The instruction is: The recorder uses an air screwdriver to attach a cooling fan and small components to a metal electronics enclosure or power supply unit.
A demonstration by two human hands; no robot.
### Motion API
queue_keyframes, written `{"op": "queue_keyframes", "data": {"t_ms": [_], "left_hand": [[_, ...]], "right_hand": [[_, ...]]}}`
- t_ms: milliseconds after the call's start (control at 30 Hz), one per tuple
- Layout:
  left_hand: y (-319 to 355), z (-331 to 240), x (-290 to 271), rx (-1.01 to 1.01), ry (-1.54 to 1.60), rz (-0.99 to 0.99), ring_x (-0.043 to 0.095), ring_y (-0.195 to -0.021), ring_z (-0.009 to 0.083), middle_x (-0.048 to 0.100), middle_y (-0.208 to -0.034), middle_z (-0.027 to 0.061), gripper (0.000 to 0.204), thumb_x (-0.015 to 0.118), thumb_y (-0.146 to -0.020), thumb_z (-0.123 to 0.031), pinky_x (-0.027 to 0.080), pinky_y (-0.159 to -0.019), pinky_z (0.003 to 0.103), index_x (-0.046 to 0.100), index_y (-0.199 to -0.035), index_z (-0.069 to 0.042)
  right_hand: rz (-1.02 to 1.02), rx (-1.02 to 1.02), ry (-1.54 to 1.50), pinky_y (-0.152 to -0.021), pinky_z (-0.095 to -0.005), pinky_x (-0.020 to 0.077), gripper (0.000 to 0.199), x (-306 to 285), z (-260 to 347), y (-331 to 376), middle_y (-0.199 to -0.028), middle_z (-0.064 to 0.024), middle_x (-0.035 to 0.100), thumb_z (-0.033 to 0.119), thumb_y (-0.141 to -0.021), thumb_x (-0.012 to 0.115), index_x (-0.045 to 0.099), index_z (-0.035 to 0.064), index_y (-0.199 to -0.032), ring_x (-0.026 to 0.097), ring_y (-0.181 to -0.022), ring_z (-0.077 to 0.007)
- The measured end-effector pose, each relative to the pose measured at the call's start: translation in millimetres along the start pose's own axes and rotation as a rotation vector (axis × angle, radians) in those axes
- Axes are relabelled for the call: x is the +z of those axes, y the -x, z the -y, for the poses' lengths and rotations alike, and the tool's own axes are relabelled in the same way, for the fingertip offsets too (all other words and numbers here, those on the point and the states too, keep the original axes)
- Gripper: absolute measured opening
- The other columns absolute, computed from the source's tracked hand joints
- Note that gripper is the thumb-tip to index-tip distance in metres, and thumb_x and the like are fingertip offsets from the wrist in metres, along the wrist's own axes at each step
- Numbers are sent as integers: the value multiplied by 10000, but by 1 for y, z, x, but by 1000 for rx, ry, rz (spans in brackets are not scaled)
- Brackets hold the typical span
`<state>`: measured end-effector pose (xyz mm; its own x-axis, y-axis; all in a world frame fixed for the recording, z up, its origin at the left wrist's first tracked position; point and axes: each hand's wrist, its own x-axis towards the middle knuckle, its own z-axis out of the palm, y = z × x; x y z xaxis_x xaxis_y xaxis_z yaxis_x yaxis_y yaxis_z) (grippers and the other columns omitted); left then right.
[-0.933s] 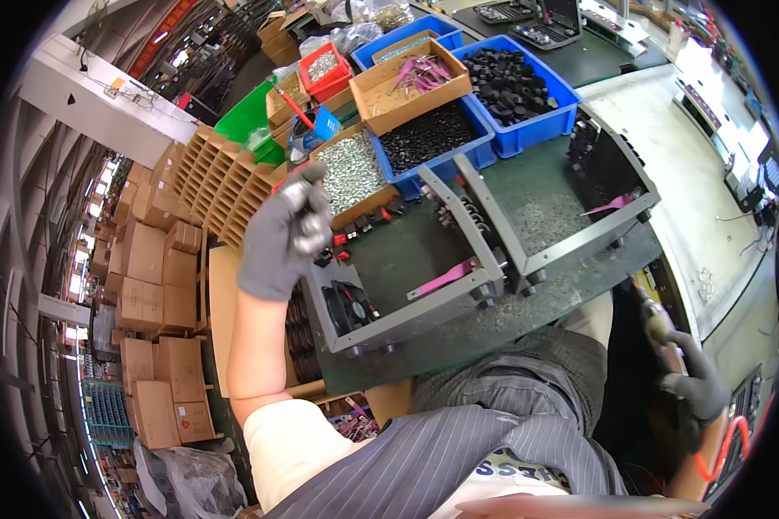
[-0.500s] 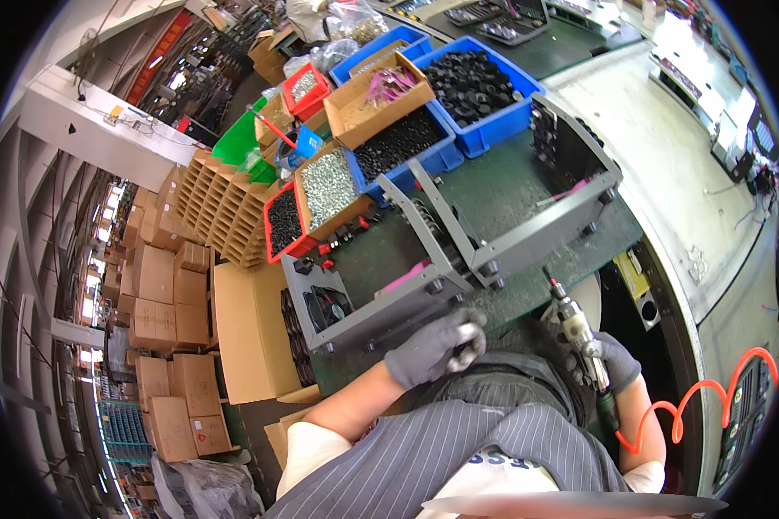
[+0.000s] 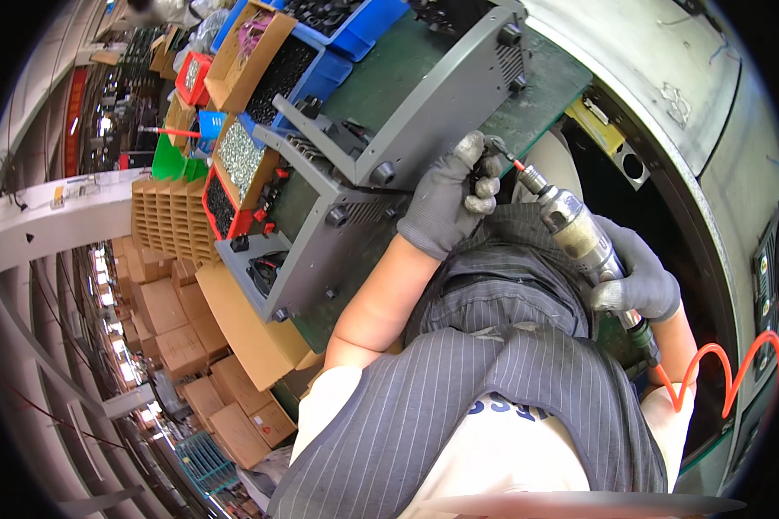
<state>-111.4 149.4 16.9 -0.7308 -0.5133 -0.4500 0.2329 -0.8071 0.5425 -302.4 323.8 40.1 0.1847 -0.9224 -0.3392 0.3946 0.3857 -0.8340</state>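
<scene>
green-topped workbench (image 3: 424, 65) beside stacked cardboard boxes (image 3: 195, 346) on a factory floor.

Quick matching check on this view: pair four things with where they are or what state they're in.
Things:
1. left hand
2. right hand
3. orange hose
4. screw bin

Places or states:
A. coiled at lower right
B. fingers at the driver's tip
C. left of the grey cases
D. gripping the driver's body

Pairs: 1-B, 2-D, 3-A, 4-C
</scene>
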Motion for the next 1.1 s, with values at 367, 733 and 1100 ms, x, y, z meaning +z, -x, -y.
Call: {"op": "queue_keyframes", "data": {"t_ms": [367, 733, 1100], "left_hand": [[-12, 2, 29, 85, -161, -29, 414, -537, 52, 506, -699, -5, 281, 522, -931, -287, 328, -416, 150, 553, -996, -15], [-11, -4, 28, 143, -548, -147, 429, -523, 43, 494, -658, -14, 267, 545, -917, -266, 322, -420, 156, 560, -989, -10], [41, -23, 42, -158, -608, -148, 421, -636, 60, 427, -740, -17, 431, 409, -948, -398, 369, -536, 202, 537, -1102, -17]], "right_hand": [[-19, -86, 62, -809, -262, 404, 792, -15, -14, 5, -978, -61, 557, 240, -542, 776, 481, -20, -1229, 510, -868, -145], [-74, -132, 314, -778, -279, 431, 823, -20, -14, 3, -930, -86, 581, 292, -553, 777, 459, -21, -1244, 546, -820, -172], [-108, -104, 235, -804, -280, 422, 743, -37, 5, -1, -971, -53, 563, 284, -590, 778, 489, -11, -1207, 518, -863, -138]]}}
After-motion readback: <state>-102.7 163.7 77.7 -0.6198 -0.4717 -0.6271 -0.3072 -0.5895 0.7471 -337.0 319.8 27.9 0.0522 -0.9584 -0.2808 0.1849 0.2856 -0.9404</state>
